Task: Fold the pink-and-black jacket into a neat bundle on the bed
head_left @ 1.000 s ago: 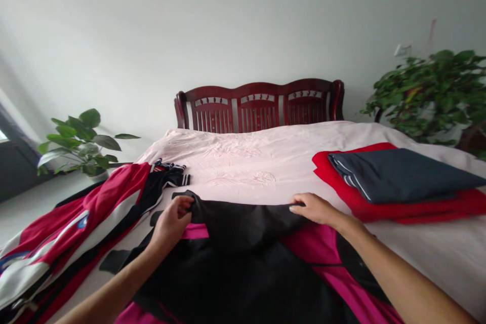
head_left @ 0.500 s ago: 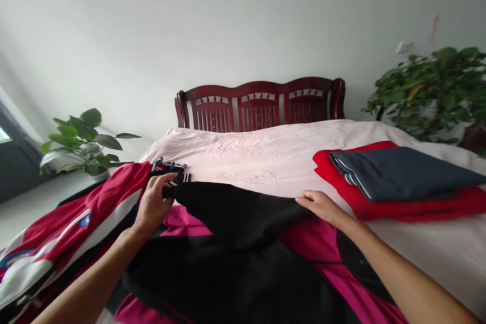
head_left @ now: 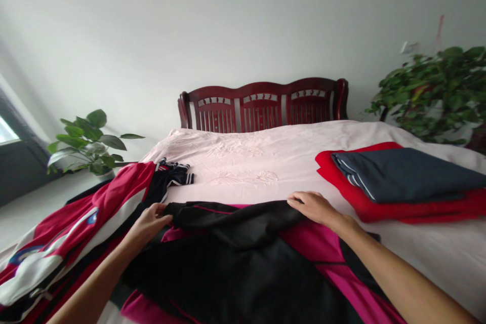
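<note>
Left hand (head_left: 150,221) lower now, raised edge of black-and-pink garment (head_left: 243,263) sinking with it! Blue-and-white badge (head_left: 92,216) on red-and-white clothes (head_left: 127,182), left of left hand: too small to read. Garment stretched between hands and nearer than them, black, rumpled, bright pink panels, thin pink piping. Left fingers pinching one corner, right hand (head_left: 313,206) pinching opposite end. Near end cut off by frame; part hidden behind right forearm.
</note>
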`<state>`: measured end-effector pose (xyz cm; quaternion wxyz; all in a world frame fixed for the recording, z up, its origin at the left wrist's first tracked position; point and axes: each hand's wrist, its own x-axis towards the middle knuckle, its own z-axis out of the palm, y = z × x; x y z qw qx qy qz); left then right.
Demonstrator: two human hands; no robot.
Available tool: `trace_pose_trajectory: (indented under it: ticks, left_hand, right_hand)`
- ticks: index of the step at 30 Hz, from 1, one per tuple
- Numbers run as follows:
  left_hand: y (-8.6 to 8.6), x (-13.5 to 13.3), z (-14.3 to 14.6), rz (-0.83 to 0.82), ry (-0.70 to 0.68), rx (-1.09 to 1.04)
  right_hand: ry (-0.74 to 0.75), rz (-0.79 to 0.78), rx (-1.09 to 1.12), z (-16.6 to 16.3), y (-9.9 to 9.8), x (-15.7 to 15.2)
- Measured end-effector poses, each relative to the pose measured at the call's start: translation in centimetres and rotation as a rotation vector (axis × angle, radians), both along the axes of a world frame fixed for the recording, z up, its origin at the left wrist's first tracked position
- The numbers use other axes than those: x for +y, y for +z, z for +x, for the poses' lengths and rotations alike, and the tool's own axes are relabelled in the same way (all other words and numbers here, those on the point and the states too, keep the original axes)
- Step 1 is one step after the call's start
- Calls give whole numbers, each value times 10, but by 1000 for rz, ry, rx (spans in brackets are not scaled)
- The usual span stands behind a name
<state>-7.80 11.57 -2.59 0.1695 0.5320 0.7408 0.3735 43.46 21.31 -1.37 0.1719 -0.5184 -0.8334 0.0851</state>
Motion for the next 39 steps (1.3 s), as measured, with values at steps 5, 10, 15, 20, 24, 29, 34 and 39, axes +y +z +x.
trace_pose_trajectory:
  ticks: [5,10,15,20,24,29,34,39]
  left_hand:
    - [23,-8,23,69,-67,220]
    - [47,-10,27,258,-25,153]
    - [54,1,18,129,212,375]
    - [29,15,8,-139,152,470]
    - [25,20,-2,-150,120,442]
    - [36,23,-4,-156,123,476]
    - [25,12,3,-238,52,574]
    - [41,0,20,-249,29,697]
  right_hand:
    - [8,-3,-31,-7,-3,-2]
    - [-77,-19,0,-5,-4,1]
    - [-133,1,-117,-5,-3,5]
    - [-24,237,-157,-33,5,-19]
    - [364,201,-28,-70,12,-58]
    - [529,158,-230,-89,7,-83]
    - [487,99,-228,-75,6,-85]
    - [386,74,7,-69,19,-88]
